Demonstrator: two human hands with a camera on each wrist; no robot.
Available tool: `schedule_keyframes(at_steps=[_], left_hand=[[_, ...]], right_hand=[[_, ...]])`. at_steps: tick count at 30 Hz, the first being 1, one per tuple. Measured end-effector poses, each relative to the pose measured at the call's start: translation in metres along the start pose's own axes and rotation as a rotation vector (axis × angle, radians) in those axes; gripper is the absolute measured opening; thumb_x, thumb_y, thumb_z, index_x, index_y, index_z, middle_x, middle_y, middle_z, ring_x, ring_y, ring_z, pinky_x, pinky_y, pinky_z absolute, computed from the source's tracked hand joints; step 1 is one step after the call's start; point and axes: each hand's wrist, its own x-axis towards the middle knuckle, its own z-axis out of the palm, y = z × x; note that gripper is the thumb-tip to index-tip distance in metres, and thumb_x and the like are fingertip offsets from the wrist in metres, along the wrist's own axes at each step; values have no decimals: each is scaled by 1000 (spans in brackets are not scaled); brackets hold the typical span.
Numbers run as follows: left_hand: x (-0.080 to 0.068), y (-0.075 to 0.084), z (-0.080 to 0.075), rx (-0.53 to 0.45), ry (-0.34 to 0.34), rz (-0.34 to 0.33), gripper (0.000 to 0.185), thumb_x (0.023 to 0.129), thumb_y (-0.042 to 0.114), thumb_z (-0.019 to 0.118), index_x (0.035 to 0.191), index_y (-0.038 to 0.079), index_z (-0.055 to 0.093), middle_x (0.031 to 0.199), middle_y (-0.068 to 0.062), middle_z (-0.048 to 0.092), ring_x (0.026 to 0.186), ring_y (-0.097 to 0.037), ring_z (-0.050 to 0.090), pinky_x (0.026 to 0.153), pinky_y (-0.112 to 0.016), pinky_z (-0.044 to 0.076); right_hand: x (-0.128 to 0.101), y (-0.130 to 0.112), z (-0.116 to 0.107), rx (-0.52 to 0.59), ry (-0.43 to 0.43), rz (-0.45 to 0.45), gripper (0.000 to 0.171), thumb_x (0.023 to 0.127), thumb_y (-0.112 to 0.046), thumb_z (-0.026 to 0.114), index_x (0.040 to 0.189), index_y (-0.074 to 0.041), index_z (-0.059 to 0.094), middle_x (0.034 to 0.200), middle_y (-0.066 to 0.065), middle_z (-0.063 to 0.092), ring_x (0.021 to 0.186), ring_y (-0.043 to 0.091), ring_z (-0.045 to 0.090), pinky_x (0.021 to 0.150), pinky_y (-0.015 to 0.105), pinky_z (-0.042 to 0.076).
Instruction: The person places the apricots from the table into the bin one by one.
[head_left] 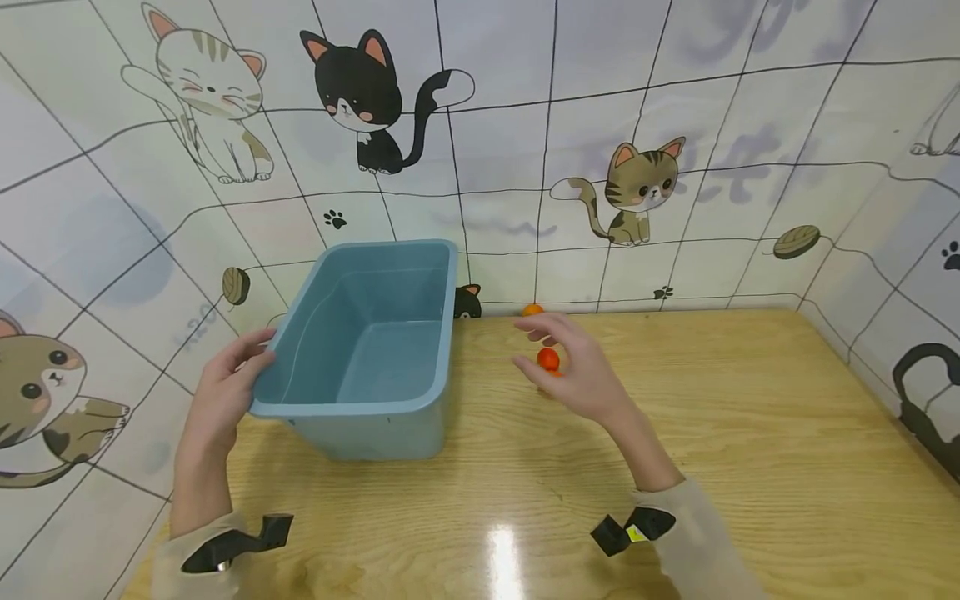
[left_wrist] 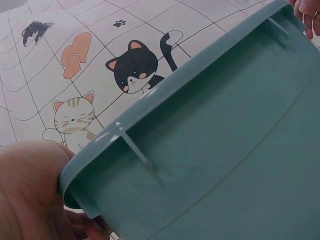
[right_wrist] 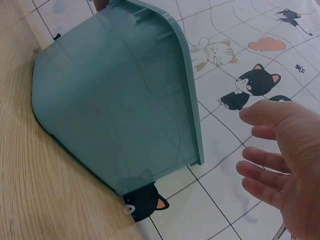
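Blue-green plastic is what the left hand point(head_left: 225, 392) is gripping: it is curling over the near left corner of the rim of an open bin point(head_left: 420, 275), and the left wrist view is showing the palm point(left_wrist: 30, 195) pressed against the outside of that rim with the fingers tucked beneath it. Judging by the bin's slight lean on the wooden worktop point(head_left: 750, 433), the hand is steadying or tipping it so that its mouth is facing up and toward the person. The bin is sitting at about ten o'clock from the middle of the worktop, close to the cat-patterned wall point(head_left: 525, 125), and its inside is showing nothing but bare plastic.

At about three o'clock from the bin, the right hand point(head_left: 573, 371) is hovering just above the worktop, fingers point(right_wrist: 262, 162) spread and relaxed, holding nothing; the right wrist view is showing them loose and apart, with the bin's side wall point(right_wrist: 110, 95) well to their left. A small red-orange ball point(head_left: 548, 359) is lying just beside the thumb side of that hand, and whether the two are touching I cannot tell. A second orange ball point(head_left: 532, 310) is resting at twelve o'clock from the hand, against the foot of the wall. Dark wrist mounts point(head_left: 633, 527) are riding on both sleeves.
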Motion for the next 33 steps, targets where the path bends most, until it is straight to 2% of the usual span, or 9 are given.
schedule_keyframes(at_steps=[7,12,16,19,24,33], left_hand=[[-1,-1,-1,-4,-3,-1,51,109,30,44,153,3,41,132,-14,49,97,-4,57,74,-17,51],[0,0,0,-2,-3,2,51,109,30,43,152,2,41,131,-14,48,97,-5,56,73,-17,51],[-1,0,0,-4,-2,1,52,109,30,43,152,2,41,131,-14,48,97,-5,56,74,-17,51],[-1,0,0,-3,1,0,51,109,30,43,152,3,41,131,-14,48,97,-5,56,74,-17,50],[-2,-1,1,-7,3,1,51,109,30,43,152,3,41,130,-14,48,97,-5,56,74,-17,51],[-2,-1,1,-8,7,3,50,109,30,43,152,3,42,129,-13,49,96,-5,57,73,-17,51]], right_hand=[[-9,13,-13,-12,23,27,44,84,-1,80,125,-3,65,124,12,65,102,26,63,87,31,51],[-15,25,-22,-50,24,100,43,86,-5,80,126,-4,65,124,9,65,103,26,64,86,40,53],[-20,33,-28,-70,15,158,43,87,-9,80,128,-5,65,124,9,65,104,25,63,87,37,52],[-24,38,-31,-77,13,181,43,88,-10,80,128,-4,65,123,9,65,103,25,63,87,38,52],[-31,48,-35,-70,-2,208,43,87,-8,79,127,-2,64,123,12,65,102,34,63,87,50,52],[-44,65,-40,-68,-49,291,43,90,-11,78,129,-2,62,123,13,63,104,36,63,88,52,51]])
